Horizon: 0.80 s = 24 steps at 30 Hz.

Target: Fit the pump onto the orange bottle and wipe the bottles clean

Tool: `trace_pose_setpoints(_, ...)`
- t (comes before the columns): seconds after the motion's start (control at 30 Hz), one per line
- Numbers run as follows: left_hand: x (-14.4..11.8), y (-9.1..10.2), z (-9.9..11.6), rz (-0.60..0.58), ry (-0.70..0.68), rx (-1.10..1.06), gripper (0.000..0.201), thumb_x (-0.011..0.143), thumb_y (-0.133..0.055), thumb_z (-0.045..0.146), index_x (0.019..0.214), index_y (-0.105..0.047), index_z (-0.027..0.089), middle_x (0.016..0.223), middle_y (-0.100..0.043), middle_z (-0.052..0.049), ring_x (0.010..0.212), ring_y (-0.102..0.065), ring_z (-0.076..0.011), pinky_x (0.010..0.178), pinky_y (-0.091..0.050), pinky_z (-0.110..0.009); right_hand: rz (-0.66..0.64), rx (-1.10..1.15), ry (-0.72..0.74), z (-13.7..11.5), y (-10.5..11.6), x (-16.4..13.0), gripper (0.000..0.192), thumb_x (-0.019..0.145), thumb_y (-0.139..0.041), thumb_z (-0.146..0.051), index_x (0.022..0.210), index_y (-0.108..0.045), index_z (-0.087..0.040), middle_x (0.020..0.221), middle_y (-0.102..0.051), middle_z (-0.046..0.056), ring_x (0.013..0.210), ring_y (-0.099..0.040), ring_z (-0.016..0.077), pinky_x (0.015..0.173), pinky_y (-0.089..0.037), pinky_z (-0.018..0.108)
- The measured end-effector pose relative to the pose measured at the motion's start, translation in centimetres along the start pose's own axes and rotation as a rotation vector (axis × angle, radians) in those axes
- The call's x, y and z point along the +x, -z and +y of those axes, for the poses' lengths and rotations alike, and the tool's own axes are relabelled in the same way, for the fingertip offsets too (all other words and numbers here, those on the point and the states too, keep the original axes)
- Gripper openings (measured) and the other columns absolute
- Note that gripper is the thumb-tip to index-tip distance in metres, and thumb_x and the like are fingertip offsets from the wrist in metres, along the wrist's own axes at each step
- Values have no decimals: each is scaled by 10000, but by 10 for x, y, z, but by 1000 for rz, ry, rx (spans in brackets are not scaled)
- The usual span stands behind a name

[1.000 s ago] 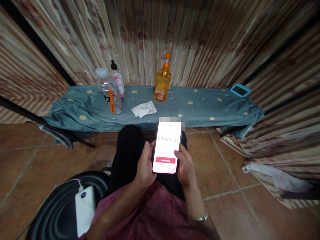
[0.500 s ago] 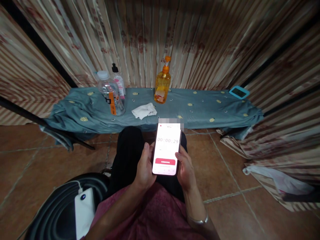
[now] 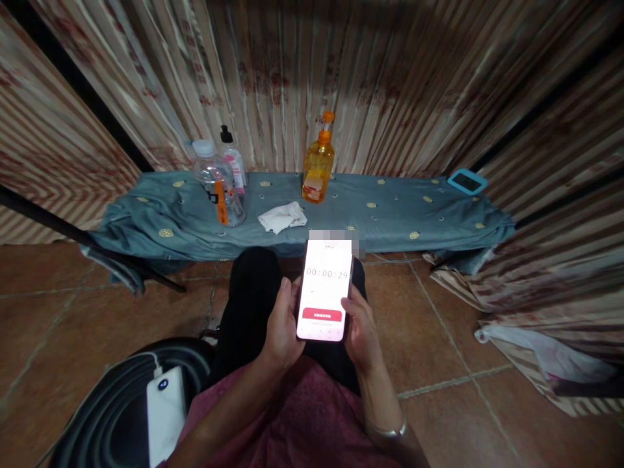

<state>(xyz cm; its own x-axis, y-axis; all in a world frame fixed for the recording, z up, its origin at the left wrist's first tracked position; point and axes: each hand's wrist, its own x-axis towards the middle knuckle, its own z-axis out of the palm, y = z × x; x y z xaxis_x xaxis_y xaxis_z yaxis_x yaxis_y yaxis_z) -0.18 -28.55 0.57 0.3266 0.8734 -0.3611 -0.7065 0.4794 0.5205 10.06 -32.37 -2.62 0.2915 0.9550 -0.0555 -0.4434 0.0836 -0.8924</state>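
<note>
Above my lap I hold a smartphone (image 3: 324, 292) upright between both hands, its lit screen facing me. The screen reads 00:00:29 over a red button. My left hand (image 3: 283, 328) grips the phone's left edge, the thumb along its side and the other fingers hidden behind. On the opposite edge my right hand (image 3: 363, 328) is closed, its thumb over the screen's right border near the red button. Beyond the phone, a crumpled white tissue (image 3: 281, 217) lies on a bench (image 3: 390, 221) covered in teal cloth.
On the bench stand an orange pump bottle (image 3: 318, 169), a clear plastic bottle (image 3: 219, 188), a black-topped bottle (image 3: 235, 162) and a blue-framed digital clock (image 3: 467, 182). A white power bank (image 3: 166, 416) with a cable rests on a black ridged stool (image 3: 112, 429) at lower left. Striped curtains (image 3: 292, 78) surround the bench.
The view has shifted very slightly, so the bench things sit a little lower. Both hands keep the same hold on the phone, and the timer reading is unchanged.
</note>
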Motion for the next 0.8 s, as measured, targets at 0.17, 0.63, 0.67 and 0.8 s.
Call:
trace_pose_setpoints(0.17,1,0,2,13,-11,0,360,844,-552,472,900,-696,146,891,-754,-58,1009,-673,-266,852,-549,-335,-43,-27,10,3,2,-1,277,837,-531,-270,1077,-668,-280,1106,-677,-25,1037,-592,211,860,-443,290)
trace_pose_setpoints(0.63,8,3,11,54,-65,1,392,863,-511,488,941,-685,145,912,-751,-62,976,-684,-257,818,-552,-323,-80,-14,-95,9,10,-15,207,842,-526,-310,933,-693,-230,827,-680,15,726,-614,168,576,-473,255)
trace_pose_setpoints(0.67,8,3,11,46,-65,5,397,865,-505,490,952,-683,146,905,-751,-61,960,-689,-253,803,-556,-318,-94,-7,-105,9,9,-15,212,845,-523,-313,937,-694,-228,825,-679,23,714,-615,172,547,-475,259)
trace_pose_setpoints(0.8,8,4,12,36,-57,23,401,866,-493,502,941,-679,155,854,-752,-49,861,-713,-233,719,-571,-297,-127,0,-115,9,5,-14,214,843,-525,-297,929,-703,-216,794,-681,41,685,-626,176,527,-490,267)
